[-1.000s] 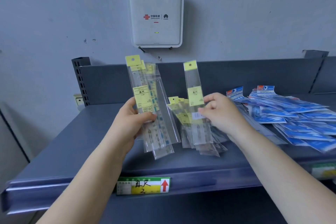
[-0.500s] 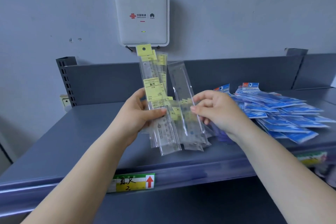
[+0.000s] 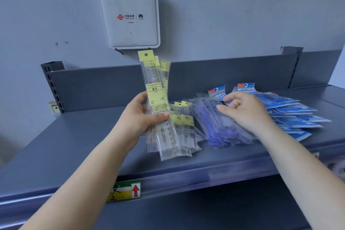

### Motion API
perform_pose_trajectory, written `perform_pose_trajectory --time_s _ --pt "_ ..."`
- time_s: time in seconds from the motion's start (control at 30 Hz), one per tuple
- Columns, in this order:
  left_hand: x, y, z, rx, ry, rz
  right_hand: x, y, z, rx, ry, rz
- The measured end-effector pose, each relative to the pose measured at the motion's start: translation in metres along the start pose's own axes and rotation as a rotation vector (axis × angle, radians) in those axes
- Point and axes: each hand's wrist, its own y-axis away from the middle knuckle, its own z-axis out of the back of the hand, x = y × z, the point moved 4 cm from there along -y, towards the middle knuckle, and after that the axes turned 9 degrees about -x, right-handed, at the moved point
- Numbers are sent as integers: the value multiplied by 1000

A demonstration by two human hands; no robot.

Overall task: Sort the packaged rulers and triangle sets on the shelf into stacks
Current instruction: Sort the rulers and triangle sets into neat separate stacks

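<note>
The left hand [image 3: 139,117] grips a bundle of rulers [image 3: 158,99] in clear sleeves with yellow tags, held upright, long axis near vertical and tilted slightly. The right hand [image 3: 242,112] hovers with fingers loosely curled and holds nothing, just over a clear pile [image 3: 218,123] lying flat, its long axes running away from the person. That pile lies right of the bundle, so the right hand is nearer. More yellow-tagged packs [image 3: 183,127] lie between the hands. A blue pile [image 3: 291,112] spreads farther right. All rest on a grey shelf [image 3: 74,145] with a raised back, under a white router [image 3: 128,17] on the wall.
</note>
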Motion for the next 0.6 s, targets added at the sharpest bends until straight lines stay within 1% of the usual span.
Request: perform_pose_trajectory --time_s 0.03,0.1,0.17,0.2,0.23,0.3,0.53,0.6 --pt "0 0 -1 1 -6 -2 13 6 -4 41 -105 15" --pt "1 1 -3 -1 -23 -4 39 23 -21 245 -241 8" --pt "0 3 -5 2 -47 -6 59 40 -45 439 -294 -9" --pt "-1 5 -6 3 -61 -8 67 46 -56 490 -306 1" --pt "-1 7 -6 -2 -74 -11 72 50 -65 511 -314 27" --pt "-3 9 -2 -20 -87 -15 79 52 -75 503 -334 57" --pt "-6 12 25 7 -51 19 84 49 -83 419 -417 11" --pt "-5 12 33 -13 -41 25 81 46 -82 393 -445 -20"
